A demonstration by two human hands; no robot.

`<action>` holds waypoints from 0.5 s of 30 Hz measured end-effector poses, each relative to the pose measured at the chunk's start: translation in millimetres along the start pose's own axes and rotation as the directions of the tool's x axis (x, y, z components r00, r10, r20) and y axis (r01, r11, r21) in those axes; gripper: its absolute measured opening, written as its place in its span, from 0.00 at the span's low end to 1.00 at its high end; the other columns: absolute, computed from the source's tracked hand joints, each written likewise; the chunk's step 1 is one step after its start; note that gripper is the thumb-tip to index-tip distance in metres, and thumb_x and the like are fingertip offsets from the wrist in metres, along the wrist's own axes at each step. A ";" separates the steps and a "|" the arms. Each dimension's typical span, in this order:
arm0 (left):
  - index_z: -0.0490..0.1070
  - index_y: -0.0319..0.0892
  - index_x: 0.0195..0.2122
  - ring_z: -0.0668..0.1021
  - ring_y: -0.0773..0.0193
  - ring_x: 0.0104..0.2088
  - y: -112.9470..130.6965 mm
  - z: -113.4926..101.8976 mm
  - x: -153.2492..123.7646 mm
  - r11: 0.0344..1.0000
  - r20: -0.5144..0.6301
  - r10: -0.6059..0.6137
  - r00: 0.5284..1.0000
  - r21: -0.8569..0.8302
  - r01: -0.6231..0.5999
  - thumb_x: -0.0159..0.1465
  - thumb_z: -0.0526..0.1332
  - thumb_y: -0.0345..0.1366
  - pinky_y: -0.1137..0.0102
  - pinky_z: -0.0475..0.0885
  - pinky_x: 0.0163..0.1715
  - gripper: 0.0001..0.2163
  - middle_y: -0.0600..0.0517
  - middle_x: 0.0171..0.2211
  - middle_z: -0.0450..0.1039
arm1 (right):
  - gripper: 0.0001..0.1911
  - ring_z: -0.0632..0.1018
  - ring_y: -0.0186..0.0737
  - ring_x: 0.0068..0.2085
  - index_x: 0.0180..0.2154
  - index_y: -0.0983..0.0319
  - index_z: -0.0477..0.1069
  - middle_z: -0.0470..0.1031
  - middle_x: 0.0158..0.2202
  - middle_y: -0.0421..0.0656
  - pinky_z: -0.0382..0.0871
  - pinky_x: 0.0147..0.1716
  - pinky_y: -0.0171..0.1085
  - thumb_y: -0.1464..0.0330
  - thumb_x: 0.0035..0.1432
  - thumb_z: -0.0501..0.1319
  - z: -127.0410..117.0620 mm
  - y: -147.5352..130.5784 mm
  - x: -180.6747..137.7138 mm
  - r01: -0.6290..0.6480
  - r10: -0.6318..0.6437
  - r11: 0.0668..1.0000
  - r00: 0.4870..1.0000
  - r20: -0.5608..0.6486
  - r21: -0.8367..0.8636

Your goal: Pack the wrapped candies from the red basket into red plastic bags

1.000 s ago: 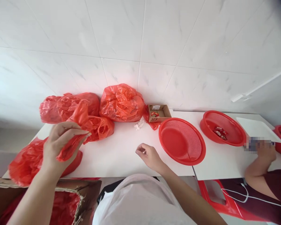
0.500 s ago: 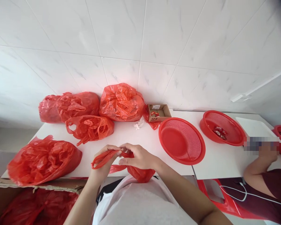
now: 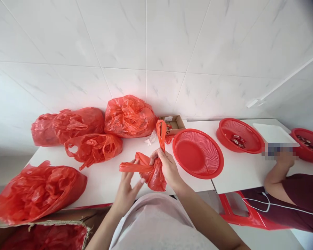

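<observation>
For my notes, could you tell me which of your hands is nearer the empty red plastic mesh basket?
Right hand, just left of the empty red plastic mesh basket; left hand is farther left.

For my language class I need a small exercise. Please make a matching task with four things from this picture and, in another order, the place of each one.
Things:
1. small red bag
2. cardboard box
3. empty red basket
4. large red bag

Places:
a. at the near left edge of the table
b. against the wall, behind the basket
c. held in both hands, left hand and right hand
d. on the table, right of the hands

Pairs: 1-c, 2-b, 3-d, 4-a
</observation>
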State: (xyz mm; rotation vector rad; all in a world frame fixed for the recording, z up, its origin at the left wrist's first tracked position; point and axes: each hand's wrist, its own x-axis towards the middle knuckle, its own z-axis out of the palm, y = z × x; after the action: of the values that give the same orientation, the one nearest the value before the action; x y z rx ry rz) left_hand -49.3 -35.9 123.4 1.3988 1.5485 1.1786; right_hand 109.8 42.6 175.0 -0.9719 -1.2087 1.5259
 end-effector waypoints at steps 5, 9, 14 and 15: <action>0.75 0.47 0.48 0.56 0.52 0.67 22.0 18.7 11.8 0.991 -0.021 0.043 0.999 -0.122 -0.046 0.67 0.55 0.44 0.52 0.54 0.63 0.14 0.45 0.63 0.61 | 0.20 0.74 0.40 0.39 0.32 0.60 0.71 0.74 0.34 0.44 0.67 0.43 0.38 0.51 0.63 0.54 -1.1 8.3 -5.9 -0.033 0.033 0.999 0.999 0.003 0.026; 0.74 0.43 0.36 0.69 0.52 0.58 26.4 8.4 20.0 0.882 -0.015 -0.150 0.989 -0.454 0.127 0.67 0.55 0.46 0.56 0.63 0.57 0.14 0.44 0.56 0.70 | 0.23 0.72 0.42 0.44 0.27 0.59 0.69 0.73 0.38 0.45 0.63 0.50 0.41 0.52 0.66 0.51 -12.2 5.5 -16.1 0.027 -0.028 0.999 0.998 0.063 0.017; 0.69 0.43 0.27 0.76 0.60 0.44 19.6 -7.8 32.0 0.527 0.034 -0.380 0.924 -0.813 0.246 0.60 0.64 0.42 0.66 0.73 0.42 0.09 0.51 0.36 0.75 | 0.25 0.70 0.40 0.34 0.23 0.59 0.62 0.70 0.30 0.44 0.63 0.44 0.42 0.50 0.66 0.49 -24.1 11.6 -33.8 -0.006 0.022 0.999 0.935 0.355 -0.044; 0.69 0.43 0.27 0.77 0.62 0.42 19.4 -9.0 34.0 0.490 0.045 -0.408 0.912 -0.832 0.260 0.58 0.65 0.41 0.67 0.72 0.41 0.09 0.52 0.34 0.73 | 0.25 0.70 0.40 0.35 0.23 0.60 0.62 0.70 0.30 0.43 0.63 0.43 0.41 0.50 0.66 0.49 -25.8 14.8 -34.8 -0.009 0.028 0.998 0.937 0.349 -0.056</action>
State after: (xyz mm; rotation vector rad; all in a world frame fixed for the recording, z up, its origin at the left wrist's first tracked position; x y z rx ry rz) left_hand -56.4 -3.9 146.7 0.3335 1.0128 1.4945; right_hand 140.5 14.0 156.4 -0.7646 -1.4988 1.7394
